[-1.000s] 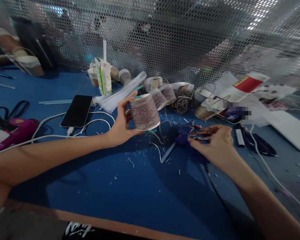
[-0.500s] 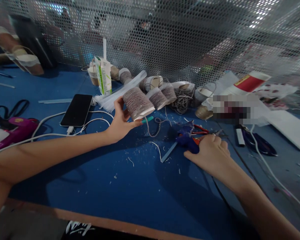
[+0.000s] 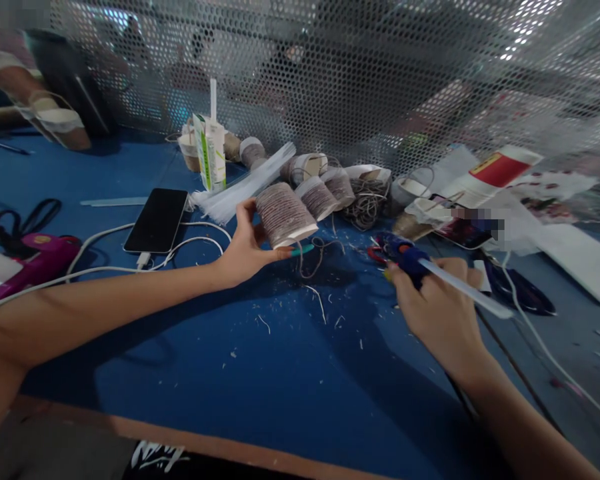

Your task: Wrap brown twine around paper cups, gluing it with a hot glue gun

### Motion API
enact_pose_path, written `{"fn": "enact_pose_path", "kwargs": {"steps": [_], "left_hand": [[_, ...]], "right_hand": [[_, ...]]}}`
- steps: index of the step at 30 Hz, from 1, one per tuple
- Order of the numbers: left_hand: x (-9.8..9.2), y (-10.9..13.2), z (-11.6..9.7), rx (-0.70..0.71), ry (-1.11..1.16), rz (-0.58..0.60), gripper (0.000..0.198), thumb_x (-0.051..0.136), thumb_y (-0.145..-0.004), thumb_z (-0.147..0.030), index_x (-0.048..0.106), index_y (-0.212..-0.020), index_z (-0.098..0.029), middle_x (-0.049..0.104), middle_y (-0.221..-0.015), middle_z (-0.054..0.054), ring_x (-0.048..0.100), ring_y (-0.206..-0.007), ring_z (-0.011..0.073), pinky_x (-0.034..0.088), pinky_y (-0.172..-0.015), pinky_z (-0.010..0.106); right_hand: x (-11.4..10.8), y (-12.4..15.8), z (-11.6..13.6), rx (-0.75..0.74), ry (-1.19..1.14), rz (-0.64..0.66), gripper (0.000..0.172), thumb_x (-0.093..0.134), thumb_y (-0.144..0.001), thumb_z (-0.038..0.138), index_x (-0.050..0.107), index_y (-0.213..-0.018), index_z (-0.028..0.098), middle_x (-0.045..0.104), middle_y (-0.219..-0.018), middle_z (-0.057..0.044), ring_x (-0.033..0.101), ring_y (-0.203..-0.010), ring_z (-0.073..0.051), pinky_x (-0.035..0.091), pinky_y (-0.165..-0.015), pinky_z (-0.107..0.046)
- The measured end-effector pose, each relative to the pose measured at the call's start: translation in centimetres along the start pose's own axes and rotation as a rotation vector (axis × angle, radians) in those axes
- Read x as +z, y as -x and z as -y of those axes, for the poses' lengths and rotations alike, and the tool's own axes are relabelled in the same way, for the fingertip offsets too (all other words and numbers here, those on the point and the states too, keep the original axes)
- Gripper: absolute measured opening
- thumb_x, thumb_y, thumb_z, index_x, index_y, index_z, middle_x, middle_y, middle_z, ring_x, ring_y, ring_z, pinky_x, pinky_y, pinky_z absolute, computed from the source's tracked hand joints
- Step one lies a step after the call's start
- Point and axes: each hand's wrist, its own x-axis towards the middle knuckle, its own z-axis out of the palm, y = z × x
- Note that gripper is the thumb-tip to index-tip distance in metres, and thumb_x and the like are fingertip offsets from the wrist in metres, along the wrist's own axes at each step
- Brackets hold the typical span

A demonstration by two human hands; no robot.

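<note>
My left hand (image 3: 245,243) holds a cup wrapped in grey-brown cord (image 3: 286,215), tilted above the table, with the thumb under its white rim. A loose cord end (image 3: 307,267) hangs from the rim and curls on the table. In my right hand (image 3: 440,307) is a blue hot glue gun (image 3: 405,253), its nozzle turned to the left. A translucent glue stick (image 3: 467,290) sticks out of its back, over the fingers. Red-handled pliers or cutters (image 3: 376,254) lie partly hidden beside the gun.
Several cord-wrapped cups and a tangle of cord (image 3: 366,203) line the perforated metal screen (image 3: 300,80). Glue sticks (image 3: 255,180) and a drink carton (image 3: 210,153) stand behind a phone (image 3: 156,220) on a white cable. A purple glue gun (image 3: 40,260) lies left; blue-handled scissors (image 3: 520,287) lie right.
My right hand has closed round the glue gun and lifted it, turning it so the glue stick points right. My left hand and the cup have shifted slightly right and down.
</note>
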Motion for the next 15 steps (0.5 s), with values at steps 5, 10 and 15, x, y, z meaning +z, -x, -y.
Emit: {"fn": "enact_pose_path", "kwargs": {"steps": [5, 10, 15], "left_hand": [[-0.2, 0.1, -0.1, 0.007, 0.03, 0.046, 0.082, 0.086, -0.065, -0.043, 0.025, -0.119, -0.029, 0.029, -0.136, 0.008, 0.033, -0.144, 0.0318, 0.04, -0.117, 0.052], [-0.1, 0.2, -0.4, -0.064, -0.026, 0.075, 0.085, 0.085, -0.064, -0.034, 0.025, -0.124, -0.027, 0.028, -0.138, 0.011, 0.047, -0.132, 0.0302, 0.047, -0.11, 0.054], [-0.1, 0.2, -1.0, -0.147, -0.093, 0.149, 0.085, 0.085, -0.063, -0.025, 0.028, -0.126, -0.024, 0.039, -0.132, 0.011, 0.058, -0.118, 0.0295, 0.052, -0.104, 0.058]], "right_hand": [[-0.2, 0.6, 2.4, 0.056, -0.051, -0.187, 0.031, 0.05, -0.092, 0.047, 0.063, -0.101, 0.02, 0.06, -0.117, -0.022, 0.053, -0.12, -0.044, 0.036, -0.102, -0.068], [-0.3, 2.4, 3.9, 0.187, -0.653, -0.035, 0.036, 0.055, -0.089, 0.057, 0.065, -0.093, 0.022, 0.069, -0.082, -0.008, 0.067, -0.071, -0.024, 0.058, -0.066, -0.041], [-1.0, 3.9, 4.9, 0.186, -0.938, 0.27, 0.04, 0.058, -0.086, 0.06, 0.064, -0.075, 0.023, 0.062, -0.054, 0.0, 0.057, -0.04, -0.016, 0.052, -0.041, -0.031]]}}
